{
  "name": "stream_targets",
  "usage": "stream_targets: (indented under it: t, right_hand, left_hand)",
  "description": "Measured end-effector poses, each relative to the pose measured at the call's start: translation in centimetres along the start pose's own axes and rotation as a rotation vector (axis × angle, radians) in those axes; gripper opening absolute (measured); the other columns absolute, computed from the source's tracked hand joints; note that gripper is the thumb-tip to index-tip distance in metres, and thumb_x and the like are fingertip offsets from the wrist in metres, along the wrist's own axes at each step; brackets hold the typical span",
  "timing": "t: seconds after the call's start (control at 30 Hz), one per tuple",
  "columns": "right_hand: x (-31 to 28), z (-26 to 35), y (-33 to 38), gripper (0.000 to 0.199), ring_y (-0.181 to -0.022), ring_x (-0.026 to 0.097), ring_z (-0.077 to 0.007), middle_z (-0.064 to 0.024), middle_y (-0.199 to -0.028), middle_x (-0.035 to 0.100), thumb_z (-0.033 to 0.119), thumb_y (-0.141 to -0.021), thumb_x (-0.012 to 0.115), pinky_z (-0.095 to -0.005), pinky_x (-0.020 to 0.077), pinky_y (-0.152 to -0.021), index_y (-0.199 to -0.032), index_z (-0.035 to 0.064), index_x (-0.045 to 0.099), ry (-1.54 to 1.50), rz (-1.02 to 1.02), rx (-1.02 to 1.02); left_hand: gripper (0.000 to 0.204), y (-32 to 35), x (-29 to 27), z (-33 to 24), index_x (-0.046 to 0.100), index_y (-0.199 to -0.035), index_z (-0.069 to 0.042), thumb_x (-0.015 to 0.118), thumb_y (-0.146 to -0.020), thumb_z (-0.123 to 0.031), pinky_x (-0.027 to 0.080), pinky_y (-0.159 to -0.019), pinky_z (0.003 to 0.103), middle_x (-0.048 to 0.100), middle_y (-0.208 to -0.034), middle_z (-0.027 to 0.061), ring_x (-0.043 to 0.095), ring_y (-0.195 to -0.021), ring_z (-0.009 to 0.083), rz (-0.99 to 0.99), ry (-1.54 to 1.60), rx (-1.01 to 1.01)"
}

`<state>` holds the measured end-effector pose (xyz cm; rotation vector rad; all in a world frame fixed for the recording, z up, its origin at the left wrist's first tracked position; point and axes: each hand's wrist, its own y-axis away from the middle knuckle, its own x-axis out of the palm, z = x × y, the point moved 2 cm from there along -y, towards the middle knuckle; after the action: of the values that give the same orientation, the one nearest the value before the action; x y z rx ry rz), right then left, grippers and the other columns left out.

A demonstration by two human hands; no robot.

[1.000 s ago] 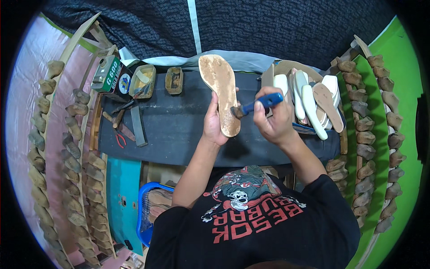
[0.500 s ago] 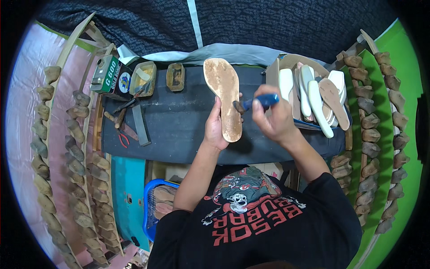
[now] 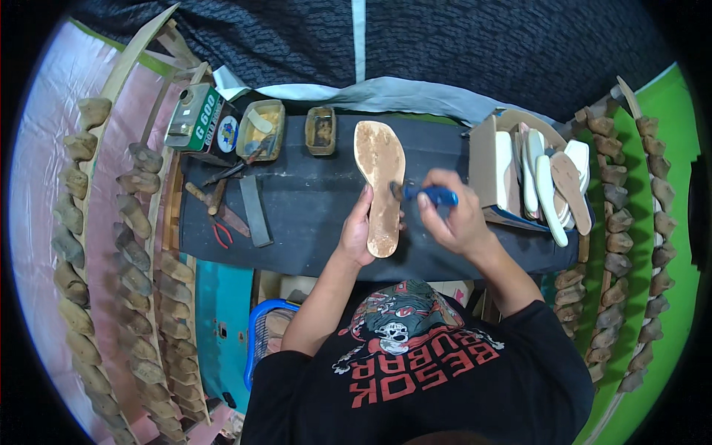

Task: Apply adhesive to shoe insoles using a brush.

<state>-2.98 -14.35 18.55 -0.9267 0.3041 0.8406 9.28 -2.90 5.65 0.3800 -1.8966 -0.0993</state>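
Sole held on dark bench mat, brush at its edge.

Left hand (image 3: 357, 231) closed around the heel end of a tan shoe sole (image 3: 380, 182), which lies lengthwise on the dark work mat (image 3: 311, 200), toe pointing away from the person. Right hand (image 3: 452, 219) wrapped fully around a blue-handled brush (image 3: 426, 194); its dark head touches the sole's right edge near mid-length. Far left of mat: green rectangular tin (image 3: 194, 119) with white-lettered label, lying tilted; a round white-and-blue label just beside it. Next right: open yellow tin (image 3: 260, 130), then small brown tin (image 3: 320, 130). Right end: open cardboard box (image 3: 486, 159) holding upright white and tan soles (image 3: 552, 189). Pliers and hand tools (image 3: 226, 204) lie left on the mat.
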Motion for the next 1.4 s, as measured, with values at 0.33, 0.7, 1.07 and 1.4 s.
stream_targets:
  t: [0.33, 0.7, 1.07, 1.4]
  right_hand:
    - [11.5, -7.3, -7.1, 0.021, -0.084, 0.072, -0.0219, -0.014, -0.101, 0.072, 0.01, -0.092, 0.07, -0.0313, 0.0551, -0.069, -0.112, 0.0017, 0.067, -0.098, -0.113, 0.337]
    - [21.3, -12.1, -9.3, 0.024, -0.085, 0.065, -0.0352, -0.0178, -0.097, 0.066, 0.002, -0.09, 0.067, -0.0411, 0.0522, -0.076, -0.114, 0.0047, 0.069, -0.012, 0.027, 0.363]
    - [20.6, -10.3, -7.7, 0.044, -0.105, 0.061, -0.0382, -0.0151, -0.114, 0.058, 0.001, -0.084, 0.067, -0.0448, 0.0493, -0.089, -0.127, 0.0085, 0.06, 0.093, 0.258, 0.489]
    - [17.1, -6.9, -1.7, 0.045, -0.08, 0.057, -0.0141, -0.0082, -0.12, 0.055, 0.002, -0.088, 0.068, -0.0268, 0.0485, -0.069, -0.131, 0.006, 0.054, 0.025, -0.008, 0.624]
  left_hand:
    - [0.051, 5.5, -8.1, -5.6, 0.042, -0.147, -0.016, 0.046, -0.101, -0.039, 0.058, -0.07, 0.041, 0.065, -0.117, 0.0138, 0.067, -0.084, 0.0235, -0.032, -0.042, -0.187]
    - [0.058, 8.1, -12.3, -13.7, 0.036, -0.15, -0.017, 0.046, -0.094, -0.031, 0.055, -0.073, 0.044, 0.06, -0.125, 0.0183, 0.065, -0.09, 0.027, 0.012, 0.027, -0.039]
    - [0.063, 3.8, -9.8, -17.0, 0.017, -0.16, -0.017, 0.042, -0.103, -0.026, 0.058, -0.087, 0.043, 0.048, -0.146, 0.0175, 0.063, -0.11, 0.026, 0.089, -0.08, 0.11]
    - [0.06, 2.2, -9.3, -15.7, 0.013, -0.16, -0.016, 0.04, -0.107, -0.023, 0.056, -0.094, 0.047, 0.043, -0.151, 0.0196, 0.061, -0.117, 0.0295, 0.118, -0.114, 0.095]
